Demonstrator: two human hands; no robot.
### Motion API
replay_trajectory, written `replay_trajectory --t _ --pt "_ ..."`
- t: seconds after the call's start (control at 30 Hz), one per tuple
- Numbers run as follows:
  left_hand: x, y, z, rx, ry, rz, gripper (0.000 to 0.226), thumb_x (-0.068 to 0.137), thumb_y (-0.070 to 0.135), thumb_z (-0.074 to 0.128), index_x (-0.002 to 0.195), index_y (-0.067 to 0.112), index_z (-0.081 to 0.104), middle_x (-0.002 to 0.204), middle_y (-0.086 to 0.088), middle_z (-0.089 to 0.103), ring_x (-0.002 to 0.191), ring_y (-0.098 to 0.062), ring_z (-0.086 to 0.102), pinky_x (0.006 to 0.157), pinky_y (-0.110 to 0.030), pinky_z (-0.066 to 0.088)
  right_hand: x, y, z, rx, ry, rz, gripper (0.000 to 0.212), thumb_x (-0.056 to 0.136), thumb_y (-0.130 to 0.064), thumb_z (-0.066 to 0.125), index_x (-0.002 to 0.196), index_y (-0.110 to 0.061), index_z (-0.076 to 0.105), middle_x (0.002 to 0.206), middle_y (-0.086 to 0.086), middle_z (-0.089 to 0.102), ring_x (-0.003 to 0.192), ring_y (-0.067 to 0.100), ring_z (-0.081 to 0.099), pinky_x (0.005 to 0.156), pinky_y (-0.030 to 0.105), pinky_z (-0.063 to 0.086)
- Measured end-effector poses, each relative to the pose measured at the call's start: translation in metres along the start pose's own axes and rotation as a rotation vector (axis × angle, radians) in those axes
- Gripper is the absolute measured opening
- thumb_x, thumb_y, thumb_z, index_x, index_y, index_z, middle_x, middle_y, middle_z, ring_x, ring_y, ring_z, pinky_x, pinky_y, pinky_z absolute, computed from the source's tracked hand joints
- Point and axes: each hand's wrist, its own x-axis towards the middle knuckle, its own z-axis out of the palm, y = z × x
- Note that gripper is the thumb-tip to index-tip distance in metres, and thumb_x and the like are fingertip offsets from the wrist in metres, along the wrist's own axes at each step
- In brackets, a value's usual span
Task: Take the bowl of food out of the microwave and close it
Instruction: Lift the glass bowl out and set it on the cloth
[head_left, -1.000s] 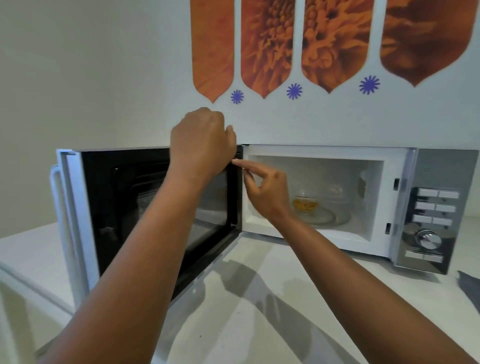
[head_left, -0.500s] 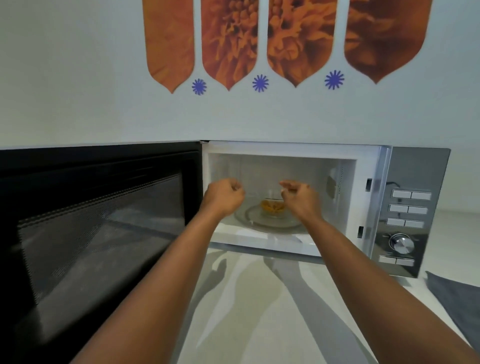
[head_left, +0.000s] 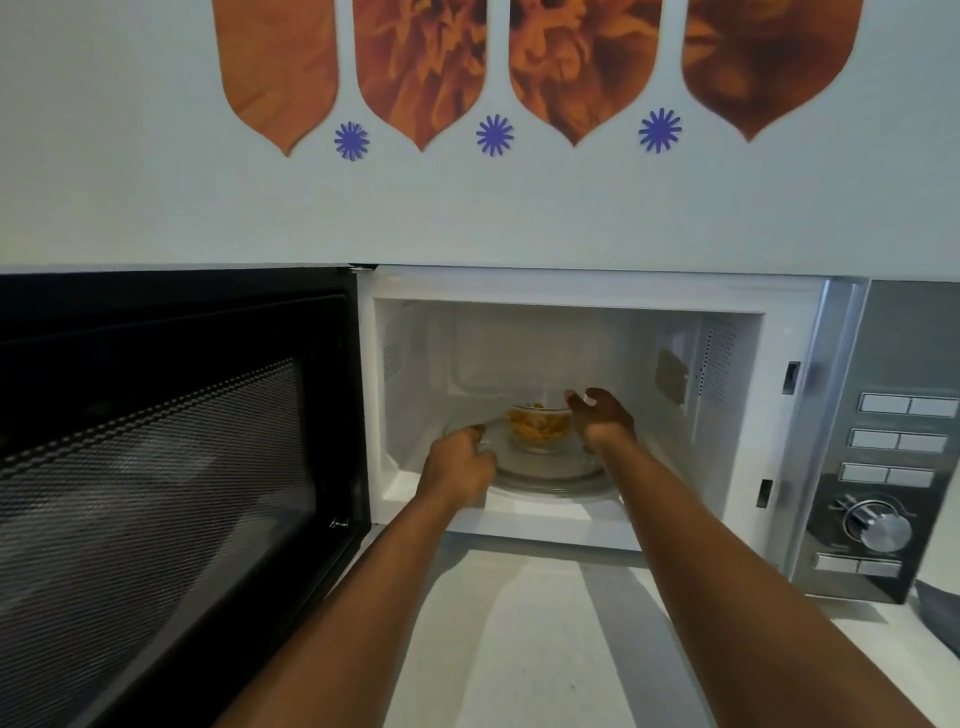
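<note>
A small clear glass bowl of orange-yellow food (head_left: 535, 428) sits on the glass turntable (head_left: 550, 475) inside the white microwave (head_left: 571, 288). The black-framed microwave door (head_left: 171, 447) is swung wide open to the left. Both my hands are inside the cavity, one on each side of the bowl. My left hand (head_left: 457, 467) is at the bowl's left, fingers curled loosely toward it and holding nothing. At the bowl's right is my right hand (head_left: 602, 421), fingers spread, with the thumb close to the rim. I cannot tell whether either hand touches the glass.
The silver control panel (head_left: 883, 457) with buttons and a round knob (head_left: 878, 525) is on the microwave's right. A white counter (head_left: 519, 639) lies below the opening. A dark grey cloth (head_left: 943, 613) lies at the far right edge. The wall behind carries orange decals.
One second ago both hands were at the door's top edge and let go of it. They have since moved into the cavity, closed at first, and now open on either side of the bowl.
</note>
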Motion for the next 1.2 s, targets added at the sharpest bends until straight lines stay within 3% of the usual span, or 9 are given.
replay_trajectory --t 0.1,0.2,0.3,0.47,0.7,0.9,1.07,1.2 --pt "0.014 0.007 0.002 -0.091 0.072 -0.104 0.046 0.091 0.021 0.044 0.136 0.013 0.045 0.14 -0.011 0.05 0.123 -0.028 0.05 0.102 -0.031 0.04 0.007 0.002 0.008 0.155 -0.006 0.094 0.06 0.09 -0.048 0.04 0.136 -0.011 0.036 0.14 0.017 0.048 0.122 0.038 0.05 0.103 0.049 0.043" --pt "0.027 0.015 0.002 0.054 0.083 -0.167 0.037 0.09 0.026 0.04 0.114 0.007 0.06 0.123 -0.015 0.061 0.098 -0.028 0.055 0.082 -0.033 0.044 0.014 0.002 0.013 0.201 -0.019 0.102 0.056 0.09 -0.046 0.041 0.128 -0.005 0.048 0.132 0.021 0.055 0.116 0.039 0.055 0.101 0.049 0.045" --pt "0.042 0.026 0.006 0.098 0.043 -0.197 0.04 0.093 0.027 0.035 0.115 0.003 0.057 0.125 -0.019 0.058 0.108 -0.032 0.055 0.084 -0.034 0.043 0.017 0.002 0.014 0.209 -0.017 0.104 0.05 0.089 -0.04 0.045 0.12 -0.002 0.055 0.124 0.022 0.06 0.108 0.039 0.06 0.098 0.048 0.048" --pt "0.055 0.043 0.016 -0.597 -0.025 -0.317 0.048 0.097 0.032 0.034 0.133 0.002 0.042 0.14 -0.016 0.047 0.124 -0.032 0.046 0.102 -0.035 0.038 0.017 0.003 0.013 0.21 0.001 0.101 0.045 0.088 -0.033 0.045 0.117 -0.001 0.057 0.123 0.022 0.061 0.108 0.04 0.06 0.098 0.048 0.048" --pt "0.054 0.048 0.029 -0.917 -0.029 -0.369 0.049 0.097 0.035 0.034 0.135 0.005 0.04 0.143 -0.013 0.045 0.13 -0.026 0.043 0.107 -0.031 0.034 0.016 0.003 0.015 0.182 0.029 0.079 0.044 0.091 -0.03 0.041 0.112 0.003 0.06 0.121 0.026 0.062 0.109 0.04 0.059 0.099 0.046 0.047" --pt "0.046 0.056 0.029 -0.921 -0.016 -0.356 0.046 0.098 0.034 0.033 0.133 0.007 0.042 0.137 -0.015 0.049 0.122 -0.026 0.049 0.1 -0.031 0.038 0.009 -0.001 0.015 0.178 0.073 0.075 0.044 0.091 -0.028 0.04 0.112 0.006 0.058 0.12 0.027 0.061 0.108 0.04 0.06 0.097 0.047 0.048" --pt "0.038 0.073 0.025 -0.928 0.032 -0.291 0.044 0.098 0.033 0.031 0.134 0.01 0.041 0.133 -0.014 0.053 0.095 -0.019 0.052 0.075 -0.027 0.04 0.0 -0.013 0.002 0.185 0.141 0.055 0.046 0.09 -0.031 0.039 0.109 0.004 0.061 0.117 0.025 0.064 0.106 0.039 0.061 0.095 0.047 0.05" --pt "0.031 0.088 0.024 -0.868 0.131 -0.279 0.045 0.097 0.029 0.029 0.137 0.012 0.037 0.135 -0.014 0.051 0.116 -0.029 0.051 0.079 -0.031 0.037 -0.012 -0.023 -0.009 0.186 0.176 0.045 0.037 0.089 -0.032 0.038 0.085 -0.004 0.061 0.109 0.021 0.068 0.102 0.037 0.063 0.093 0.043 0.051"
